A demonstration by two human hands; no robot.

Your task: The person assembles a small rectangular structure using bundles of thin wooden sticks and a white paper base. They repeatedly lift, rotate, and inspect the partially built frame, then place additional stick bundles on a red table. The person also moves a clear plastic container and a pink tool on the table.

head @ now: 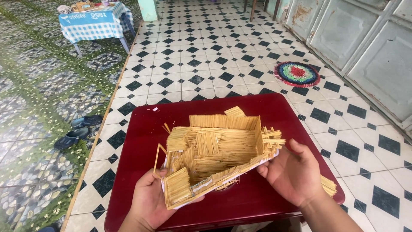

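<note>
You are holding the matchstick model house (pixel 219 148) tilted above the dark red table (pixel 257 111), likely to see into its walled rooms. Your left hand (pixel 150 202) is curling its fingers under the near corner while your right hand (pixel 292 172) is gripping the right edge, supporting the fragile base from both sides.

A pale yellow stick model (pixel 219 148), shaped like an open box with low walls on a white base, is tilted above a dark red table. Its floor and walls are panels of thin sticks laid side by side. Loose stick ends jut from its edges.
</note>
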